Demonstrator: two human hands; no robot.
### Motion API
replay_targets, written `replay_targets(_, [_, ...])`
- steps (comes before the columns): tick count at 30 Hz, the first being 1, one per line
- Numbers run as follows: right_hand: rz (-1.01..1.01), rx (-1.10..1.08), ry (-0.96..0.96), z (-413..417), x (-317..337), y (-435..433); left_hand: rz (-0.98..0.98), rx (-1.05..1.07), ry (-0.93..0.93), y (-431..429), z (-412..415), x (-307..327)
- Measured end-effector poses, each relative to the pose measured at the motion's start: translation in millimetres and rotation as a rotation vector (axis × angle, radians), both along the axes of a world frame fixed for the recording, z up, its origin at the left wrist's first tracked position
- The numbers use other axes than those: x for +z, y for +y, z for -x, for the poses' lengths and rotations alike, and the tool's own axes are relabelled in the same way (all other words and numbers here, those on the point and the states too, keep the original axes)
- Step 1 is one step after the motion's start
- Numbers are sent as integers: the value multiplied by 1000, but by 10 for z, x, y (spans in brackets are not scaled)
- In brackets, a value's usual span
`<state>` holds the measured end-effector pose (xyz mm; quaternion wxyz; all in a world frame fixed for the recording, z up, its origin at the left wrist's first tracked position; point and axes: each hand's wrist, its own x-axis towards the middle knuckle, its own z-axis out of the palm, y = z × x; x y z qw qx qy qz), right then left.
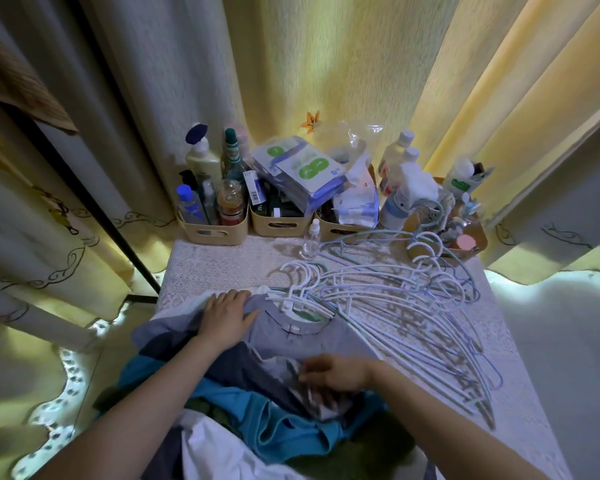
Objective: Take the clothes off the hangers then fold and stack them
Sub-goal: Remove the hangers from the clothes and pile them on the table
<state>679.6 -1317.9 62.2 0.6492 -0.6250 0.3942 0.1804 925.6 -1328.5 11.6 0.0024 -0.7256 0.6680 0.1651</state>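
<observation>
Left hand: my left hand [227, 315] lies flat at centre frame on the shoulder of the plain grey cotton T-shirt [305, 341]. Its fingers [227, 297] are straight and spread, and they grip nothing.
Purpose, left: I judge this hand pins the shirt to the table so the hanger can be drawn out without dragging the cloth.
Right hand: my right hand [329, 374], lower centre, has its fingers bent down into pale folds at the shirt's hem. Motion blur prevents me from telling whether they pinch the fabric.
Task item: the grey T-shirt lies spread on the white lace-covered table [208, 268]. A white plastic hanger [293, 301] shows at its neckline and appears not yet removed.
Waiting clothes: a teal garment [257, 424] and a white cloth [215, 452] are heaped in the lower frame, unfolded. No folded stack is visible.
Empty hangers: a fan of thin white and pale-blue hangers [413, 306] lies at right of centre. I judge it was laid aside there to leave folding room at left.
Storage: beige plastic baskets [215, 232] of bottles stand against the curtain in the upper centre, apart from the work area.
Writing: a large green "8" shows on a white-and-blue packet [309, 168], and a barcode on a blue carton [255, 190]. The bottle labels are too small to read.
</observation>
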Motion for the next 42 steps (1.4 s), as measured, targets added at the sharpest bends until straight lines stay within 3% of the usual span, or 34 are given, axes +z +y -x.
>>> replay_targets(2, [-95,48,-47,18,-7,116,60,-7,91,-16,19,47])
replay_targets(5, [22,-24,-122,90,60,47,8,30,406,-1,83,142])
replay_targets(6, [152,-162,-148,115,74,-11,32,29,429,7,104,173])
replay_targets(9, [792,-687,-95,290,58,-245,112,14,450,30,163,231])
replay_targets(11, [931,-688,22,389,22,-343,130,8,495,48,189,247])
replay_targets(13, [806,-509,101,395,-74,-345,129,10,522,65,194,247])
replay_targets(15, [712,-518,88,297,-152,-278,131,4,525,80,217,251])
replay_targets(20, [822,-481,11,-46,-139,-243,209,12,431,108,279,244])
replay_targets(27, [799,-456,74,143,-89,-242,307,200,602,112,52,246])
replay_targets(35, [585,-569,250,678,-168,-27,302,330,741,54,-207,307])
replay_targets(39, [790,-871,115,496,85,-163,241,208,762,80,37,426])
replay_targets(42, [823,-665,-112,121,363,-302,199,79,753,115,231,484])
